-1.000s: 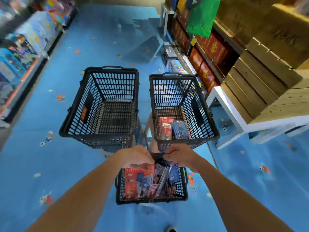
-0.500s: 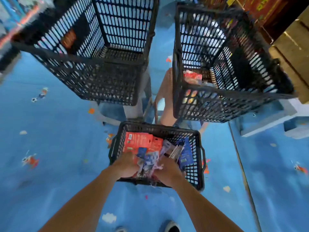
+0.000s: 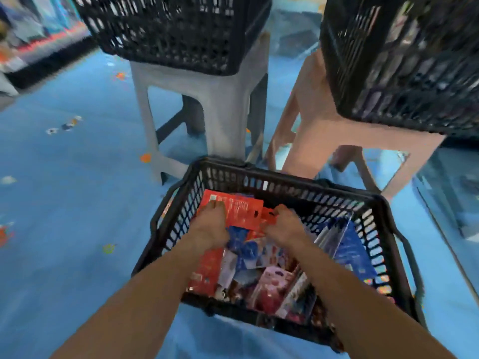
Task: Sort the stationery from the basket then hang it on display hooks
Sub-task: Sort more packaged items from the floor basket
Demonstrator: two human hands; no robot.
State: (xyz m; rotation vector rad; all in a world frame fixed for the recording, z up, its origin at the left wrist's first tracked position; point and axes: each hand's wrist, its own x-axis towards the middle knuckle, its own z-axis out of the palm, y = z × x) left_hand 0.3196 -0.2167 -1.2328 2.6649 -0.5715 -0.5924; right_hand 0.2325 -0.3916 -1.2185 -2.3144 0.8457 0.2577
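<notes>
A small black basket (image 3: pixel 285 189) on the blue floor holds several stationery packs in red, blue and pink. Both my hands reach into it. My left hand (image 3: pixel 211 226) lies on a red carded pack (image 3: pixel 241 211) with its fingers on the card's upper left. My right hand (image 3: pixel 283 224) curls its fingers round the right edge of the red packs. Blue packs (image 3: pixel 347 248) and pink packs (image 3: pixel 272 286) lie loose under and beside my hands.
Two large black baskets stand on plastic stools just beyond: the left basket (image 3: pixel 176 35) on a grey stool (image 3: pixel 228 104), the right basket (image 3: pixel 404 68) on a pink stool (image 3: pixel 324 130). Shelves (image 3: pixel 31 42) line the far left. Paper scraps dot the floor.
The view has dropped lower and closer to the small basket. Both hands moved from its near side to the red packs at its far side.
</notes>
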